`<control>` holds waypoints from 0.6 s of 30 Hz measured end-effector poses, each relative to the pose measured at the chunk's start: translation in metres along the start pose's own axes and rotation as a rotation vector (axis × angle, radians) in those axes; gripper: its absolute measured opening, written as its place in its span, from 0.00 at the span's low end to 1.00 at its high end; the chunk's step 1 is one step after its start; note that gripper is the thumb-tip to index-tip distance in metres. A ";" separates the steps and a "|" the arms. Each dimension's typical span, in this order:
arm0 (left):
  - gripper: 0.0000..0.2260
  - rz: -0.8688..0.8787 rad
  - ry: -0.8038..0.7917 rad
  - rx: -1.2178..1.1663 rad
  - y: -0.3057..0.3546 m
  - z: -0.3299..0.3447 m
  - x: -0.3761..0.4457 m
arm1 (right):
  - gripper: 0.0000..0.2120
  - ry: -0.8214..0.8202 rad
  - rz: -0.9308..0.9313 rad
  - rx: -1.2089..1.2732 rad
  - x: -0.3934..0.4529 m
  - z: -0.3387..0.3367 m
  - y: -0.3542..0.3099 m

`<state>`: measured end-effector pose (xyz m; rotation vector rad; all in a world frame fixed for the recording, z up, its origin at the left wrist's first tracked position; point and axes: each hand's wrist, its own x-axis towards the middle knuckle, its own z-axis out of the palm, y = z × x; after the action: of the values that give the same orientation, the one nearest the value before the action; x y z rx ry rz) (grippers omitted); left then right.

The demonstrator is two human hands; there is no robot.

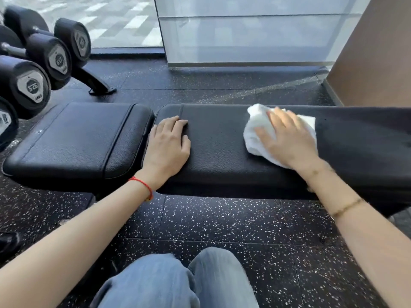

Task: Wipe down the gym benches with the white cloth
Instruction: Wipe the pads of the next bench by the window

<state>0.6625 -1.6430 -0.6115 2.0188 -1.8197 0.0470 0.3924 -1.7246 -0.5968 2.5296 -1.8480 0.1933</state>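
Two bare hands rest on a black padded gym bench (218,147), seen from above by the person kneeling before it. The right hand (289,138) lies flat on a crumpled white cloth (258,127), fingers spread and nearly straight, pressing it onto the long back pad; cloth shows beyond the fingertips on the far side, to the left of the hand, and under the palm. The left hand (169,143) lies palm down near the left end of the same pad, fingers relaxed and close together, holding nothing, just beside the gap to the separate seat pad (77,138). A red string bracelet (144,185) circles the left wrist. Black dumbbells (29,85) sit on a rack at far left, over speckled rubber flooring (222,221).
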 end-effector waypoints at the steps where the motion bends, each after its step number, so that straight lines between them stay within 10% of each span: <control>1: 0.19 -0.004 0.014 -0.005 0.001 0.000 0.001 | 0.35 -0.026 -0.007 -0.016 0.017 0.000 -0.007; 9: 0.19 -0.007 0.040 -0.043 0.000 -0.002 -0.001 | 0.38 -0.061 -0.368 0.146 -0.015 0.007 -0.058; 18: 0.19 -0.016 0.056 -0.026 0.003 0.001 -0.001 | 0.31 -0.032 -0.065 0.073 0.063 0.006 -0.007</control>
<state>0.6595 -1.6430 -0.6122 1.9938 -1.7610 0.0741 0.4179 -1.7824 -0.5956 2.6518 -1.7996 0.2246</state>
